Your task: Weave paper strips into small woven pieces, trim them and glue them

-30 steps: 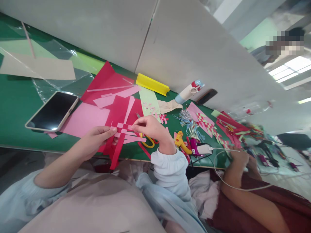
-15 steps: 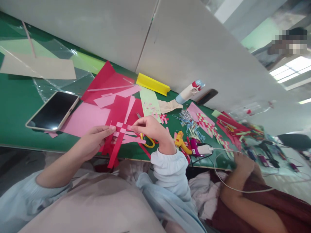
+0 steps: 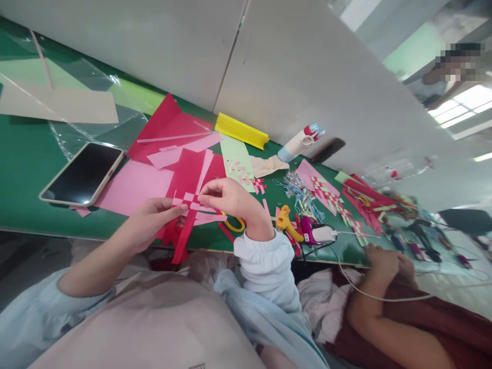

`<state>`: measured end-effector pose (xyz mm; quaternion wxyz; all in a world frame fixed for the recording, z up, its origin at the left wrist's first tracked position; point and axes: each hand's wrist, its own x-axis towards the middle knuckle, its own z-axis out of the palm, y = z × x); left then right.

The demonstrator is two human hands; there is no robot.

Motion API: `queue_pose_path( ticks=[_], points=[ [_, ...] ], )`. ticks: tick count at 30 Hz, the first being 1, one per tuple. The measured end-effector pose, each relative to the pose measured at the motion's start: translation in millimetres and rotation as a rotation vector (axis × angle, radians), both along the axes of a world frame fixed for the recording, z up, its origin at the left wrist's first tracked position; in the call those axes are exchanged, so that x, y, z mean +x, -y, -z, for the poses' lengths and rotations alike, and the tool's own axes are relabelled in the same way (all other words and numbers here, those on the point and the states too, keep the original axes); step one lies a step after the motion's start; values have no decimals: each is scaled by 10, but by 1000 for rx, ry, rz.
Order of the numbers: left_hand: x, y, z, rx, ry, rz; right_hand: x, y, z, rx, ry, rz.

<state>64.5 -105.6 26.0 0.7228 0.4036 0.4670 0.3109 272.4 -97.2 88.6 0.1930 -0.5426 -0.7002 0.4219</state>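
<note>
Evidently the long green table point(image 3: 23, 154) sets the stage, running along a pale wall point(image 3: 154, 51), with a co-worker's hands point(image 3: 388, 259) low at its far right. Nearer me, a red sheet point(image 3: 165, 125) and a pink sheet point(image 3: 134, 187) lie spread out, a phone point(image 3: 80, 174) just left of the pink one. Before these, above the table's near edge, the person holds a small woven piece point(image 3: 190, 197) of red and pink strips. The left hand point(image 3: 151, 215) grips its left side, thumb on top; the right hand point(image 3: 230, 195) has thumb and forefinger drawn together at its right edge, seemingly on a strip, though the exact contact is too small to tell. One red strip point(image 3: 183, 241) hangs toward the lap; loose pink strips point(image 3: 209, 219) trail to the right, near the scissors' yellow handle point(image 3: 240, 224). I'd keep the left thumb firm across the crossings, ease each strip snug without tugging, since paper creases readily, and square up the little checks as I went.
</note>
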Motion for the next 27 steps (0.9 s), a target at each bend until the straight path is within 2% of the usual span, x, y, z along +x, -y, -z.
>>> queue_pose_path(
  ticks=[4, 10, 16, 21, 27],
  points=[
    [4, -7, 26, 48, -29, 7, 5, 7, 22, -29, -35, -14],
    [16, -29, 57, 258, -72, -121, 1, 9, 24, -5, 11, -32],
    [-22, -28, 79, 370, -242, -75, -31, 18, 4, 9, 54, -17],
    [3, -17, 36, 389, -254, -66, -41, 14, 41, 11, 45, -1],
    [48, -15, 22, 273, -94, -135, 21, 32, 18, -26, -11, -8]
  ],
)
